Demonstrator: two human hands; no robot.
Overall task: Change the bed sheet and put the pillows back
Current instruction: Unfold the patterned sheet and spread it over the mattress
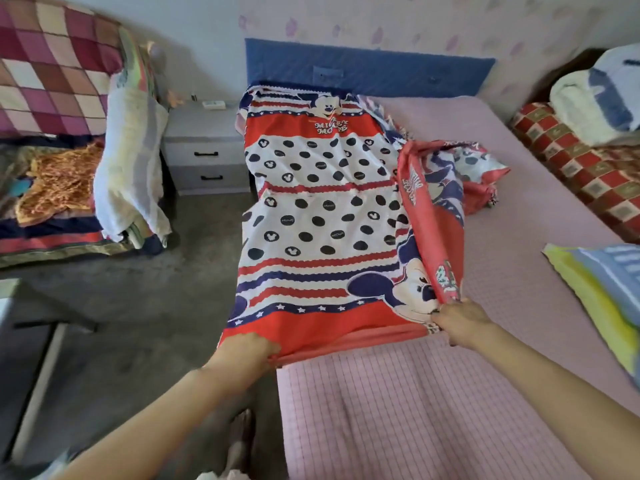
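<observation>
A red, white and navy cartoon-mouse bed sheet (322, 216) lies partly unfolded along the left side of the bed, running from the blue padded headboard (370, 69) toward the camera, its left edge hanging over the side of the mattress. The left hand (247, 351) grips the near red hem at the bed's left edge, fingers curled under the cloth. The right hand (462, 323) pinches a still-folded flap of the sheet that rises in a ridge and trails off to a bunched heap near the middle of the bed.

Under the sheet is a pink quilted mattress pad (415, 410), bare over the right and near parts of the bed. A yellow and blue striped pillow (602, 289) rests at the pad's right edge, cut off by the frame. Beyond it, on the right, sits a red checked cushion or seat (588, 174) with folded white and blue bedding (599, 102) on top.

Left of the bed stands a grey two-drawer nightstand (206, 157) with a small white object on top, possibly a remote. Further left, a pile of blankets (52, 133) includes a pink patchwork one, with a pale bolster-like pillow (130, 168) leaning against it. The floor (138, 306) is grey; the wall has pale purple-patterned paper.

Printed near the sheet's top is "MICKEY MOUSE"; the small lettering inside the black dots is too blurred to read.
</observation>
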